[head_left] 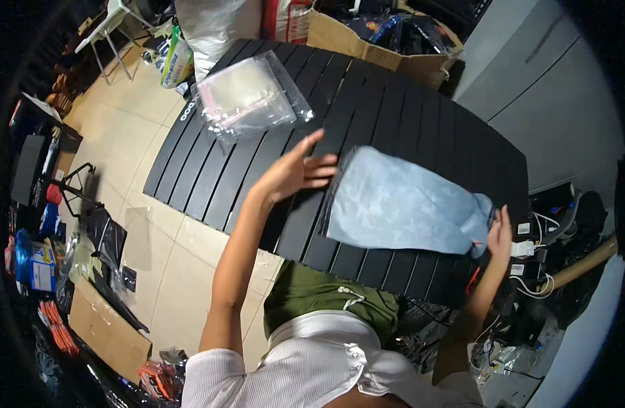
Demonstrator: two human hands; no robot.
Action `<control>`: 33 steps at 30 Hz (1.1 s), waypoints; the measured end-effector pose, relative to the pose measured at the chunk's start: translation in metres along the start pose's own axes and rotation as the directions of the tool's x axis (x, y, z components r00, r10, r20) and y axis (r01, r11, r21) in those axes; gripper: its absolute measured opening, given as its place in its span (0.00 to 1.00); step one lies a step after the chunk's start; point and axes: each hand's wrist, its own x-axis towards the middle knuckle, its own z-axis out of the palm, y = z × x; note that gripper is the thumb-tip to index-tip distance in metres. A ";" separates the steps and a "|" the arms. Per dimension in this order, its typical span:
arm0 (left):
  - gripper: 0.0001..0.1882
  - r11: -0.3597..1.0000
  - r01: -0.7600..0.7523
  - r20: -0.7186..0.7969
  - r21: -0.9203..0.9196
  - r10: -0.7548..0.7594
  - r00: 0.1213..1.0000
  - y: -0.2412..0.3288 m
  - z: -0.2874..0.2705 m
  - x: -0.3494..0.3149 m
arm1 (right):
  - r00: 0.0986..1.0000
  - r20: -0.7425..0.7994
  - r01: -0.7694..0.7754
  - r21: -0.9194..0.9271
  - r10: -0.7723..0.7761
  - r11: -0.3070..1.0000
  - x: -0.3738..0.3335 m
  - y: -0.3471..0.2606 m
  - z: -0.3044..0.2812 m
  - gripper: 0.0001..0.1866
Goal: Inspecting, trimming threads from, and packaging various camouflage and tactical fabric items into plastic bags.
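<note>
A light blue folded cloth [401,200] with a mottled pattern lies flat on the black slatted table [224,190], slanting down to the right. Dark plastic film shows along its left end and at its right end. My left hand [295,171] hovers by the left end, thumb and fingers spread, holding nothing. At the bunched right end is my right hand [500,234], its fingers stretched upward against the dark edge. Whether those fingertips pinch the film is hard to make out. Clear plastic bags [248,95] with pink markings lie stacked at the table's far left.
Behind the table stand an open cardboard box [353,44] of dark plastic packs and a white sack [220,27]. Power plugs and white cables [530,251] crowd the right edge. Flattened cardboard [108,326] and plastic packs lie on the tiled floor at left.
</note>
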 end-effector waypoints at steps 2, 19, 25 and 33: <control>0.32 0.995 0.041 -0.132 0.086 -0.029 0.991 -0.019 -0.011 -0.007 | 0.995 0.057 -0.086 0.051 0.083 0.995 -0.026 0.020 0.047 0.14; 0.14 0.049 0.127 -0.134 0.991 0.523 0.842 -0.080 0.065 -0.065 | 0.290 0.897 0.957 -0.262 -0.333 0.128 -0.111 0.096 0.252 0.09; 0.09 0.767 -0.123 -0.129 0.629 0.260 0.957 -0.048 0.083 -0.072 | -0.165 0.962 0.915 0.068 0.215 0.397 -0.093 0.086 0.311 0.09; 0.10 0.828 -0.036 0.090 0.560 -0.018 0.996 -0.003 0.081 -0.077 | 0.336 0.932 0.145 -0.191 0.133 0.971 -0.098 0.008 0.260 0.15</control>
